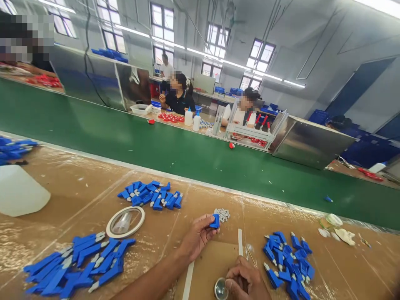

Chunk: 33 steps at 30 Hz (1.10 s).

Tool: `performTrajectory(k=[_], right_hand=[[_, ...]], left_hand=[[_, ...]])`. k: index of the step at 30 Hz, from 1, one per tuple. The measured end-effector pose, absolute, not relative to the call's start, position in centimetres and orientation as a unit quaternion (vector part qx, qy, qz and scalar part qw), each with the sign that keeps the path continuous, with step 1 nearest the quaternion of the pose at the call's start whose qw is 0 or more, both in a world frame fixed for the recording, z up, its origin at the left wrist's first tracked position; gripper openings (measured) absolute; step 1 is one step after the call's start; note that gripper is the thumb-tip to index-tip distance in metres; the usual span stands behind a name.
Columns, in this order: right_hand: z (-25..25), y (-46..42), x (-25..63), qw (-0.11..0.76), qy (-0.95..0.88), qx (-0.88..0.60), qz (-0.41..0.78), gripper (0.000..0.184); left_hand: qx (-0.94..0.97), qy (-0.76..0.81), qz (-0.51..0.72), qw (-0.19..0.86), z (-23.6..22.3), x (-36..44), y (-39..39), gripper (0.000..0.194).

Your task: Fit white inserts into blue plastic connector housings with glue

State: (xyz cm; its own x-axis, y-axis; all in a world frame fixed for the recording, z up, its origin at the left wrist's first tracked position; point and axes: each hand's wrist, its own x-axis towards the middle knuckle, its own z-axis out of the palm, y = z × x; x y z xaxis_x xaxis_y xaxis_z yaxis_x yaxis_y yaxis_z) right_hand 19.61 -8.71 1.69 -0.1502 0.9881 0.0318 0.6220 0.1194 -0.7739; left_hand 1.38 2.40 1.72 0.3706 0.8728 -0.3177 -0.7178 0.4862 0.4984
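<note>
Between the thumb and fingers of my left hand (200,233) is a small blue plastic part (215,221). Just beyond it lies a pile of small grey-white pieces (222,215). My right hand (246,281) is closed with curled fingers. A thin stick (251,256) sticks up out of it, its lower end hidden by the hand. Right beside those fingers stands a small round dish (221,288) with a shiny rim. Under both hands is a brown board (209,266) with white strips along it.
Blue parts with pale tips lie in piles at the left (84,262), far left-centre (150,195) and right (289,262). A tape roll (126,222) lies left. A small tub (331,221) stands right. Across the green conveyor belt (187,154), people sit at red parts (171,118).
</note>
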Motion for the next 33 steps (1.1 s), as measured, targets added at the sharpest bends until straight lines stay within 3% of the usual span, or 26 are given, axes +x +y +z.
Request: performTrajectory(k=[9,14,25,29,33], right_hand=[[1.6,-9.0,18.4,0.317,-0.712,-0.551,0.300,0.046],[1.4,-8.8,18.6,0.320,-0.659,-0.559,0.388,0.053],[1.3,-7.4,20.3,0.442,-0.339,-0.540,0.632,0.045],[3.4,-6.0,20.6,0.477,-0.360,-0.521,0.609,0.039],[5.9,-4.7,20.5,0.483,-0.482,-0.539,0.493,0.039]], left_hand=[[0.169,0.272,0.472,0.822,1.2,1.2,2.3,0.018],[0.179,0.279,0.456,0.826,1.4,1.1,2.2,0.025],[0.190,0.261,0.376,0.869,1.7,1.4,1.2,0.028],[0.180,0.263,0.347,0.882,1.6,1.8,0.6,0.030],[0.172,0.284,0.325,0.886,1.4,2.0,0.2,0.033]])
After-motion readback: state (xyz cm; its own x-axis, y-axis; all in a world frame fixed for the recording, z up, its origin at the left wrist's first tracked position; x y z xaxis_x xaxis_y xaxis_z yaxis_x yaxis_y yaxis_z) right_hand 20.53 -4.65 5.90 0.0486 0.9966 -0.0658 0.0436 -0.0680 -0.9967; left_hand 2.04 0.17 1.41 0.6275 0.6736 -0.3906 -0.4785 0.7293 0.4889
